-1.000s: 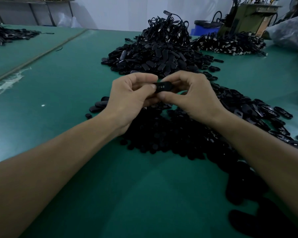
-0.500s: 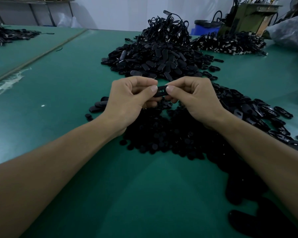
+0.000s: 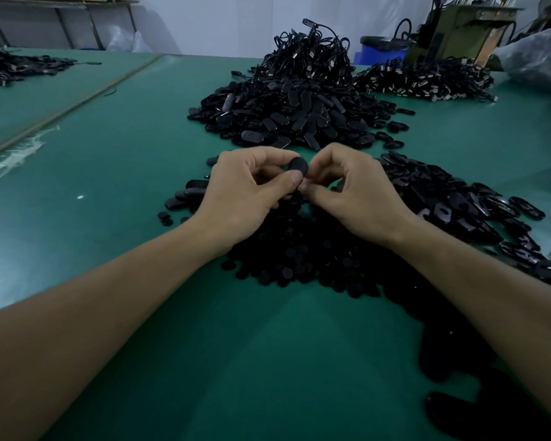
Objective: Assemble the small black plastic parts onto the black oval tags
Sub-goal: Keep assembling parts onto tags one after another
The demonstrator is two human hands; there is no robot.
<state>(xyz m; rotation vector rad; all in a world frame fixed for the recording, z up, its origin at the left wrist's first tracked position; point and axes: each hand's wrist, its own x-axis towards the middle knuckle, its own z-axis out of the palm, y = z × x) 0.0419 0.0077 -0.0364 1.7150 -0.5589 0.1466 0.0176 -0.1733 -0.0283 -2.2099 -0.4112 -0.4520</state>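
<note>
Closest to the camera it's just bare green desk (image 3: 236, 351), with both forearms coming in from the bottom corners. Right under the wrists, centre frame, sits a dark spread of small black plastic parts (image 3: 299, 259), I'd guess parked there so either hand can dip straight down for the next one.

Just above that the left hand (image 3: 245, 192) and right hand (image 3: 353, 192) meet. Both sets of fingers (image 3: 295, 179) are curled and pinching one black oval tag (image 3: 298, 167) between the thumbs and forefingers, lifted off the desk. It looks like a part is being pressed on, but I can't tell if it's seated, since the thumbs cover that spot.

Centre right is a loose pile of oval tags (image 3: 458, 202), probably the supply. A few tags (image 3: 188, 194) lie just left of the left hand, maybe finished ones.

Room-wise: loads of open green at the left of the frame, out to the seam strip (image 3: 77, 103) running diagonally to the upper left. The right side is crowded.

Further back, upper centre, is a big heap of tags (image 3: 287, 113) topped with corded ones (image 3: 312, 52), then another heap (image 3: 427, 81) at upper right near a blue bin (image 3: 382, 50).
</note>
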